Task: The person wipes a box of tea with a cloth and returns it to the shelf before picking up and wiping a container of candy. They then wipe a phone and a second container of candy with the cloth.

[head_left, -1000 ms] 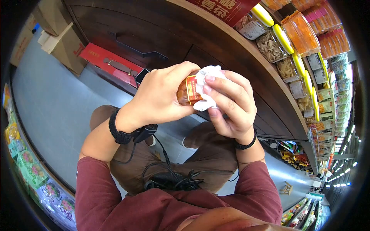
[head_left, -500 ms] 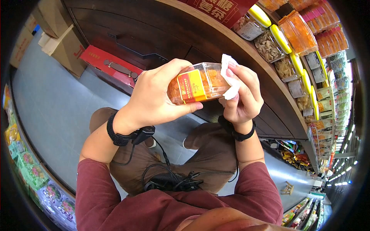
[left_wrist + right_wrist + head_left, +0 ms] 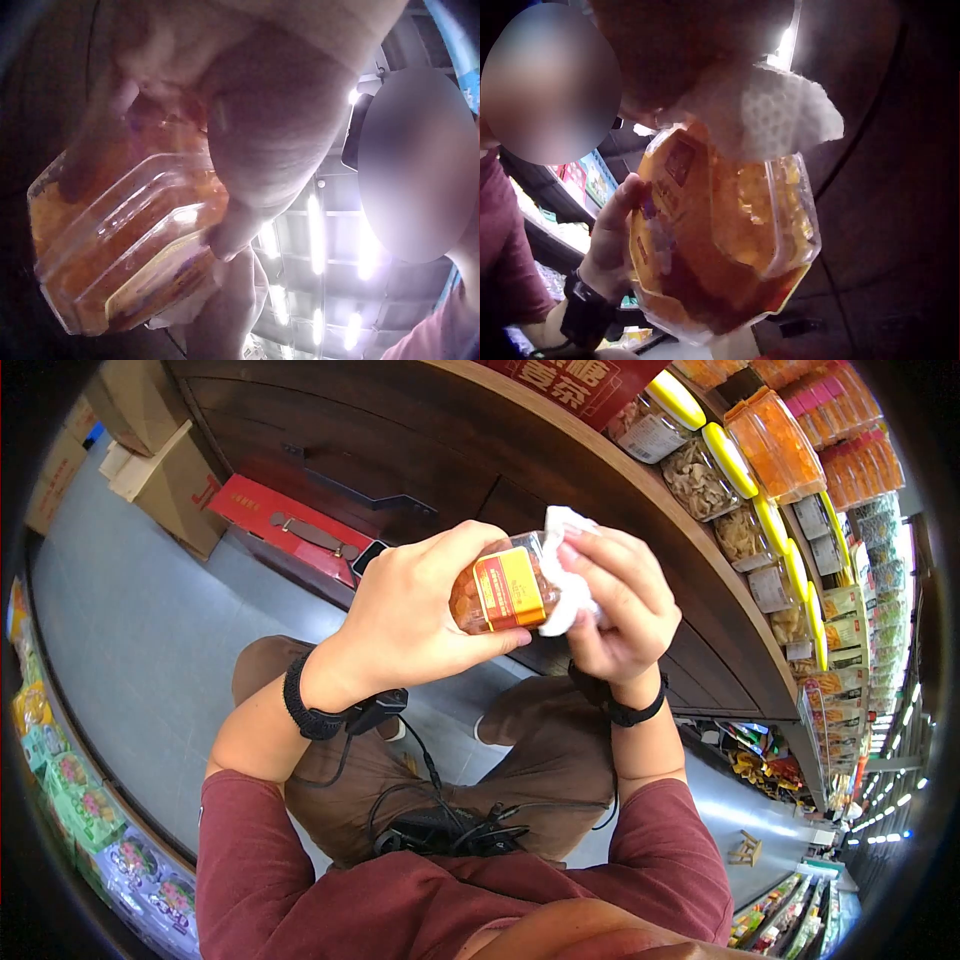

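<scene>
My left hand (image 3: pixel 400 600) grips a clear plastic jar (image 3: pixel 510 592) of orange food pieces, its thumb along the near side. A yellow and red label faces up in the head view. Between the fingers and thumb of my right hand (image 3: pixel 630 600) is a crumpled white tissue (image 3: pixel 570 595), laid over the jar's right end and hiding it. Ridged clear walls of the jar (image 3: pixel 142 232) show in the left wrist view, below the palm. From the right wrist, the textured tissue (image 3: pixel 787 112) overlaps the jar's upper part.
Beyond the hands stands a dark wooden cabinet (image 3: pixel 400 450) whose top shelf carries yellow-lidded jars (image 3: pixel 700 480). A red box (image 3: pixel 290 525) with a handle lies on the floor at its foot, near cardboard boxes (image 3: pixel 165 490). Cables (image 3: pixel 440 810) lie across the lap.
The right hand with the tissue first moved right to the jar's end, uncovering more of it, then came slightly back left over it. The jar turned and shifted in the left hand.
</scene>
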Motion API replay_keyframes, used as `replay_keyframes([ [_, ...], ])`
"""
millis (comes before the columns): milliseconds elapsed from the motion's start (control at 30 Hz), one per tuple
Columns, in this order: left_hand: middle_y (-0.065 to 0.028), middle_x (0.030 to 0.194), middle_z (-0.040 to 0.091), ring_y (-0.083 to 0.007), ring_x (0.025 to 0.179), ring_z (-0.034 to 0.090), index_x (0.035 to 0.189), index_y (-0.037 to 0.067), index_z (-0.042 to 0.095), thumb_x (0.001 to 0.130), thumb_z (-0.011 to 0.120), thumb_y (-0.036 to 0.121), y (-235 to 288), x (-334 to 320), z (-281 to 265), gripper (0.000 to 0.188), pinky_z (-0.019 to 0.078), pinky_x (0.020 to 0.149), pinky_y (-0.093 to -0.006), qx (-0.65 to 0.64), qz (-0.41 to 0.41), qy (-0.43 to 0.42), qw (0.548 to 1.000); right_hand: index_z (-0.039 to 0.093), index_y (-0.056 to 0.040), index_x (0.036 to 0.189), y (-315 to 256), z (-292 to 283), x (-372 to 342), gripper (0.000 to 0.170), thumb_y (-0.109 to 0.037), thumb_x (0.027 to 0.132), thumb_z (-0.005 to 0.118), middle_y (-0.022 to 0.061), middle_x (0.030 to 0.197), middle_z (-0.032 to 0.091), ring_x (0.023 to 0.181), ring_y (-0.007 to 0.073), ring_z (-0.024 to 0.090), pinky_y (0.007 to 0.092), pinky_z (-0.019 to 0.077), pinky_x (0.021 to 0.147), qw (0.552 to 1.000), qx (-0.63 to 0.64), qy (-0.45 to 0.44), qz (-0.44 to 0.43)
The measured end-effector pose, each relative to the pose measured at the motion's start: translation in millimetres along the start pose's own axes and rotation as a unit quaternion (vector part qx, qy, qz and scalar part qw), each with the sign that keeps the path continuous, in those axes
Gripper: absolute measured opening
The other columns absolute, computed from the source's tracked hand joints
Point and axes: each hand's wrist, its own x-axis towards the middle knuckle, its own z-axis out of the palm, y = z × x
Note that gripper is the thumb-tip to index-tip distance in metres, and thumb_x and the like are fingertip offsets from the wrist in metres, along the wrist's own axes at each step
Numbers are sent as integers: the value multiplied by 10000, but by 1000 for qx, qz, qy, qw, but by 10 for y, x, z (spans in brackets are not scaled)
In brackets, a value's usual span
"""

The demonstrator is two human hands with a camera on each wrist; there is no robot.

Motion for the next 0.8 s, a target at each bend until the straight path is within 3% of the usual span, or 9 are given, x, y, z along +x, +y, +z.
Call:
replay_keyframes([
  [200, -126, 962, 687, -237, 868, 712, 1146, 13, 581, 651, 909, 190, 19, 10, -22, 620, 540, 780, -314, -28, -20, 8, 999, 729, 11, 995, -27, 44, -50, 254, -38, 746, 745, 156, 1058, 720, 949, 341, 678, 415, 565, 862, 999, 21, 25, -16],
  [333, -132, 955, 690, -242, 868, 714, 1137, 9, 585, 645, 913, 208, -7, 13, -40, 624, 540, 781, -315, -44, -18, -17, 999, 743, -53, 995, 53, -81, -29, 316, -84, 691, 827, 133, 1114, 707, 956, 283, 678, 363, 546, 827, 978, 176, -34, 108],
  [500, -136, 941, 693, -244, 859, 717, 1127, 5, 588, 643, 913, 226, -32, 12, -33, 623, 539, 776, -315, -50, -39, -66, 996, 736, -63, 923, 9, -52, -27, 277, -109, 685, 870, 117, 1053, 714, 947, 233, 682, 331, 541, 791, 972, 177, -54, 144],
  [600, -137, 934, 696, -239, 855, 719, 1121, 3, 588, 643, 915, 224, -24, 22, -43, 620, 539, 774, -312, -36, -51, -70, 996, 739, -66, 917, -9, -61, -18, 259, -98, 691, 861, 120, 1055, 714, 948, 241, 682, 333, 541, 797, 972, 171, -57, 154],
  [733, -109, 955, 698, -172, 879, 697, 1137, 0, 588, 657, 915, 198, -28, 22, -31, 613, 534, 803, -296, -91, -67, -76, 991, 741, -60, 910, 124, -120, -43, 234, -80, 702, 846, 128, 1071, 709, 968, 251, 680, 339, 539, 819, 970, 193, -75, 131],
  [800, -96, 968, 698, -147, 892, 684, 1145, -2, 587, 663, 914, 182, -37, 29, -37, 611, 531, 816, -290, -120, -72, -77, 987, 745, -54, 914, 173, -142, -68, 220, -62, 712, 830, 134, 1082, 706, 993, 255, 674, 344, 533, 850, 952, 253, -70, 160],
])
